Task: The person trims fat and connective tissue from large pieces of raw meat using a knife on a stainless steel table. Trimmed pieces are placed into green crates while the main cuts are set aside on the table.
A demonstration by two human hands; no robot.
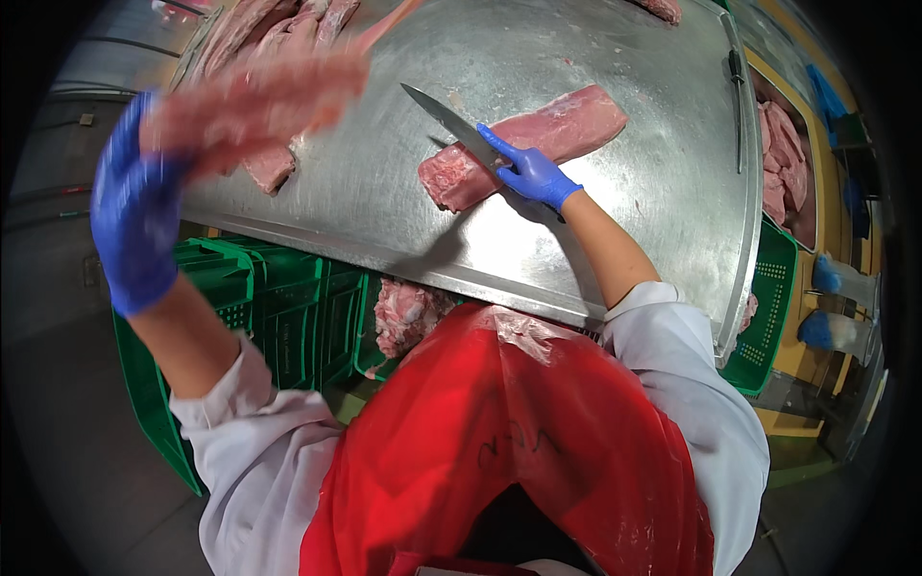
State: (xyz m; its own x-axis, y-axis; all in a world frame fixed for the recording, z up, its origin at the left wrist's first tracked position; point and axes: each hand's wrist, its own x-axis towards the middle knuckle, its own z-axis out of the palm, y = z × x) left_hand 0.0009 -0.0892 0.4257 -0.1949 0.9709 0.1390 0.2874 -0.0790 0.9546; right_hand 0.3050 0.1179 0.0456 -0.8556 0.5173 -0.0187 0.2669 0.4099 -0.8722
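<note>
My left hand (139, 211), in a blue glove and smeared by motion, is raised at the left with its fingers around a long strip of raw meat (259, 101). The strip is blurred, and a thin pale end trails off its far side. On the metal table (384, 192) lies a thick pink boneless loin (567, 125), slanting up to the right. My right hand (531, 173), also gloved in blue, grips a knife (451, 120) above that loin, its index finger stretched along the blade. The blade points to the far left; the handle is mostly hidden under my palm.
Several long meat pieces (245, 43) are heaped at the table's far left. A thin black-handled tool (738, 106) lies by the right edge. Beyond it stands a tray of meat (783, 163). Green crates (288, 307) sit below the near edge, one holding meat scraps (408, 312).
</note>
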